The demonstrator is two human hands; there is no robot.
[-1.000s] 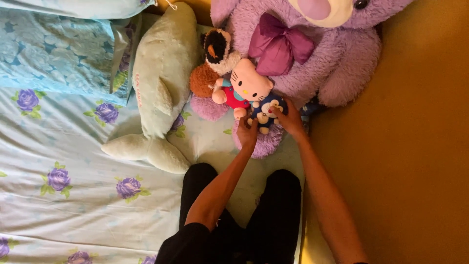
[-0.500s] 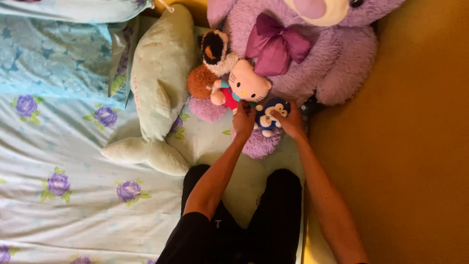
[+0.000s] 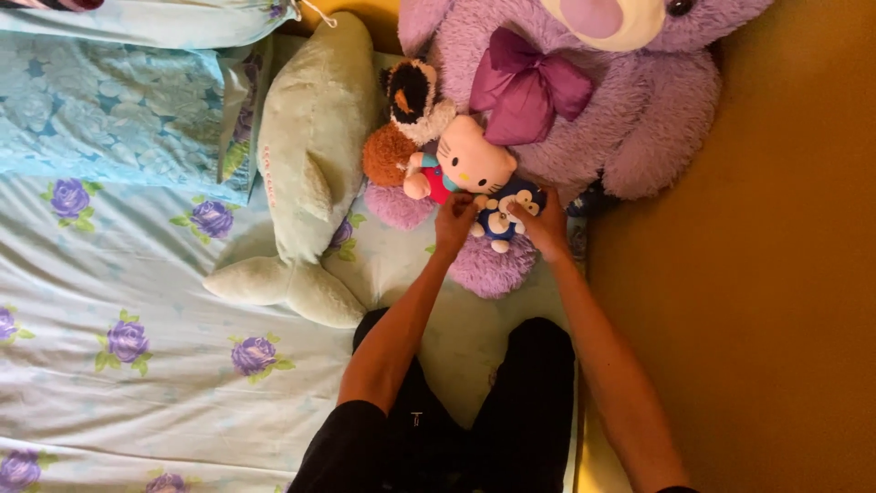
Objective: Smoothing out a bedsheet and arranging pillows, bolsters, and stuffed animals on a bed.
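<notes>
My left hand (image 3: pixel 453 222) rests its fingers on the lower body of a small white cat plush (image 3: pixel 467 162) in a red outfit. My right hand (image 3: pixel 542 225) grips a small blue and white robot-cat plush (image 3: pixel 502 212) that sits between both hands. Both toys lean against the lap of a big purple teddy bear (image 3: pixel 630 110) with a magenta bow (image 3: pixel 525 84). Behind the cat plush stand a brown ball-shaped plush (image 3: pixel 387 153) and a black, white and orange plush (image 3: pixel 412 94).
A long pale green dolphin plush (image 3: pixel 306 164) lies on the floral bedsheet (image 3: pixel 137 365) to the left. A blue floral pillow (image 3: pixel 109 110) sits at the top left. An ochre wall (image 3: pixel 748 319) runs along the right. My black-trousered legs (image 3: pixel 511 402) stretch out below.
My left hand has moved from the blue plush up to the white cat plush. The right hand has kept hold of the blue plush. The view has shifted slightly.
</notes>
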